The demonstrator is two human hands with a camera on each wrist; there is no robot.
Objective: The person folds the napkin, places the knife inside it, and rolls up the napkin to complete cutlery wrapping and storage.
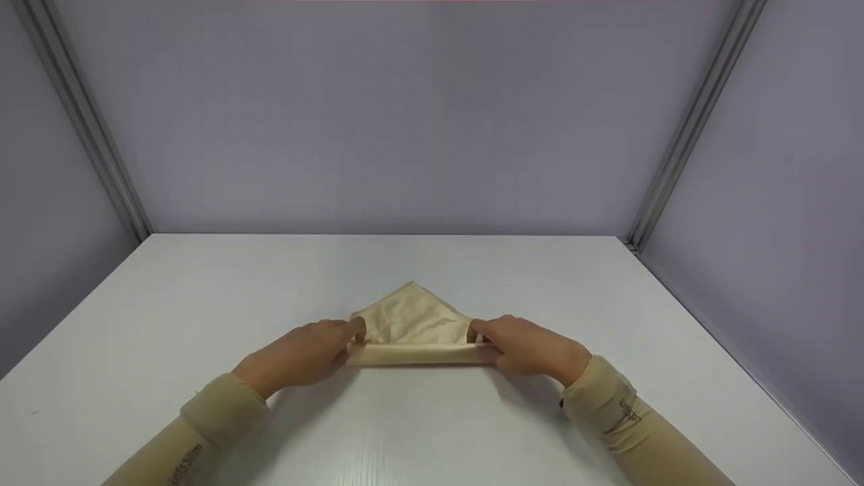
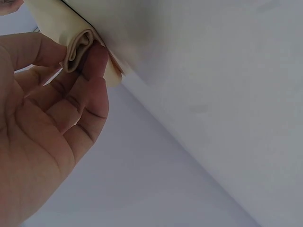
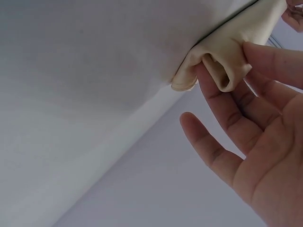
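A cream cloth napkin (image 1: pixel 413 324) lies mid-desk (image 1: pixel 432 418), folded to a triangle with its point away from the person. The near edge is already rolled into a short tube; the rest of the triangle lies flat, not yet rolled. The left hand (image 1: pixel 304 352) pinches the roll's left end, fingers curled round it, and the right hand (image 1: pixel 530 344) pinches the right end (its little finger seems to hang free).
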